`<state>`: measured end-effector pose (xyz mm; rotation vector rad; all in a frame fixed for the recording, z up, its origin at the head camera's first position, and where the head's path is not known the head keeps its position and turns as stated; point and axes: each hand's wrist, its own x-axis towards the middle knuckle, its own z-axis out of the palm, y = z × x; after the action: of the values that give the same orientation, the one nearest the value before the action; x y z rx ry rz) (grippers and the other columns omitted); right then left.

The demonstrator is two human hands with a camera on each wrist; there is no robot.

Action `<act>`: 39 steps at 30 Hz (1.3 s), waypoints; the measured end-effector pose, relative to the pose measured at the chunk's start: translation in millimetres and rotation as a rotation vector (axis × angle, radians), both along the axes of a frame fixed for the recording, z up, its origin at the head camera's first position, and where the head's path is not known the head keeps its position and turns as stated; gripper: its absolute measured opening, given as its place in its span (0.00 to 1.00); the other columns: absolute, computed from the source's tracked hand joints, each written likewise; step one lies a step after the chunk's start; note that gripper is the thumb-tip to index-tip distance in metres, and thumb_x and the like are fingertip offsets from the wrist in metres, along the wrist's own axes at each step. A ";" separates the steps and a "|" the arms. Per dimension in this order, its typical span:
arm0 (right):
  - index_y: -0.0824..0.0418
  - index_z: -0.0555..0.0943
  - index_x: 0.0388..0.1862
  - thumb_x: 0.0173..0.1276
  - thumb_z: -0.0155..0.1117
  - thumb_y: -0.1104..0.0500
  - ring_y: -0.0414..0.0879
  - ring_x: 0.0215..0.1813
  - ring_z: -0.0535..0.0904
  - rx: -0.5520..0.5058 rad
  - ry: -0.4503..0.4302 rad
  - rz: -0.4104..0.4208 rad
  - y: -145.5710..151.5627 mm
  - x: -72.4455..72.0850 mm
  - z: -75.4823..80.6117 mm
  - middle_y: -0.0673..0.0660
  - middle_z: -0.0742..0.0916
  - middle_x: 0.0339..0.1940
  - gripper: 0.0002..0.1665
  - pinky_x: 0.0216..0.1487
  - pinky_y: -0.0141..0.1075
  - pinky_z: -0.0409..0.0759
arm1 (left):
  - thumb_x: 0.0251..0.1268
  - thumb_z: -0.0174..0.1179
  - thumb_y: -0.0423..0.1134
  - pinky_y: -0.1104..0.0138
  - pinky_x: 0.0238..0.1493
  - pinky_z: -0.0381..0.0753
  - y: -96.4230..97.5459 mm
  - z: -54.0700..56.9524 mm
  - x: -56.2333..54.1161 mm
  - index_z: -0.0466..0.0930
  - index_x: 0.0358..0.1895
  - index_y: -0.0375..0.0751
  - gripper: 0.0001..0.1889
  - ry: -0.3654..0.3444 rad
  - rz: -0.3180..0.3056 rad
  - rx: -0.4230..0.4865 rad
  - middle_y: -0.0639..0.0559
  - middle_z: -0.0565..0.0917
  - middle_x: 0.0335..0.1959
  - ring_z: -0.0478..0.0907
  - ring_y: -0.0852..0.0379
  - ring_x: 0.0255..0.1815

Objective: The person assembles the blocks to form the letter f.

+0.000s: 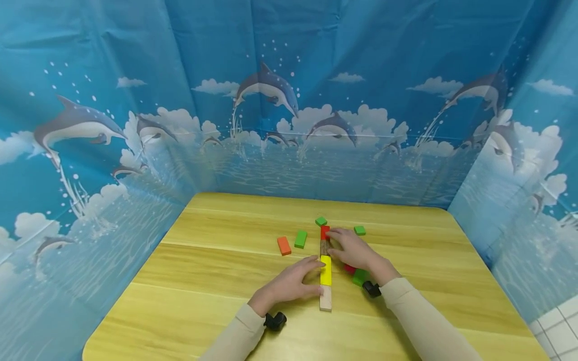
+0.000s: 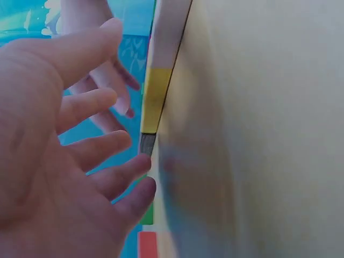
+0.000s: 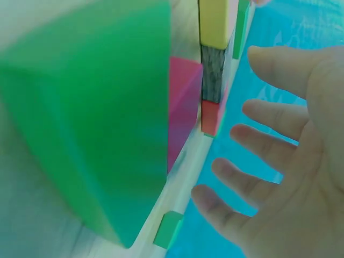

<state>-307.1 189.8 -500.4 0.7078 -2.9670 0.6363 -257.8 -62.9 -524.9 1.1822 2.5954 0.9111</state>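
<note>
row of blocks (image 1: pixel 326 271), pale (image 1: pixel 325 301), yellow (image 1: pixel 326 279), dark brown (image 1: pixel 323 247) and red (image 1: pixel 324 231), is lying end to end on the worktop (image 1: pixel 203 260). left hand (image 1: pixel 290 282) is hovering beside the near part, right hand (image 1: pixel 355 249) beside the far part, fingers (image 2: pixel 121 177) hanging loosely apart and gripping nothing, any contact staying unclear. both are seemingly tidying the line, the next move likely calling for light, even pressure from both sides.

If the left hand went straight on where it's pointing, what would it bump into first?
Most likely the yellow block, right by the grip of the left hand. The depth is unclear, so the hand might pass just over it.
</note>
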 end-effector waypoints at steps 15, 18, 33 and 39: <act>0.59 0.66 0.78 0.72 0.66 0.45 0.66 0.74 0.60 0.104 0.016 0.028 -11.1 45.4 -0.4 0.61 0.67 0.78 0.41 0.59 0.69 0.68 | 0.71 0.63 0.52 0.48 0.68 0.69 -26.8 20.5 -27.0 0.68 0.75 0.49 0.32 0.000 0.150 0.062 0.46 0.65 0.76 0.66 0.47 0.73; 0.59 0.65 0.79 0.73 0.65 0.45 0.70 0.76 0.57 0.115 -0.003 0.030 -12.5 50.0 -1.9 0.61 0.65 0.79 0.41 0.61 0.71 0.65 | 0.70 0.65 0.50 0.48 0.67 0.69 -31.2 20.4 -35.5 0.69 0.74 0.45 0.32 0.006 0.175 0.075 0.44 0.67 0.75 0.67 0.45 0.72; 0.56 0.63 0.80 0.75 0.61 0.44 0.71 0.76 0.56 0.109 -0.017 0.008 -10.7 55.5 -10.3 0.59 0.64 0.80 0.40 0.64 0.71 0.62 | 0.61 0.62 0.28 0.47 0.69 0.66 -56.0 6.7 -77.5 0.72 0.72 0.43 0.32 0.010 0.153 -0.018 0.42 0.64 0.76 0.60 0.39 0.76; 0.55 0.62 0.80 0.76 0.61 0.43 0.68 0.76 0.59 0.105 -0.021 0.018 -9.9 54.0 -12.2 0.59 0.63 0.80 0.40 0.64 0.69 0.64 | 0.61 0.61 0.27 0.52 0.66 0.71 -60.5 4.2 -82.1 0.77 0.68 0.46 0.29 0.010 0.160 -0.044 0.47 0.66 0.76 0.63 0.42 0.74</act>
<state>-253.1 180.0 -512.6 0.7396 -3.0358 0.4957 -339.9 -123.4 -520.7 0.9822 2.7353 0.8726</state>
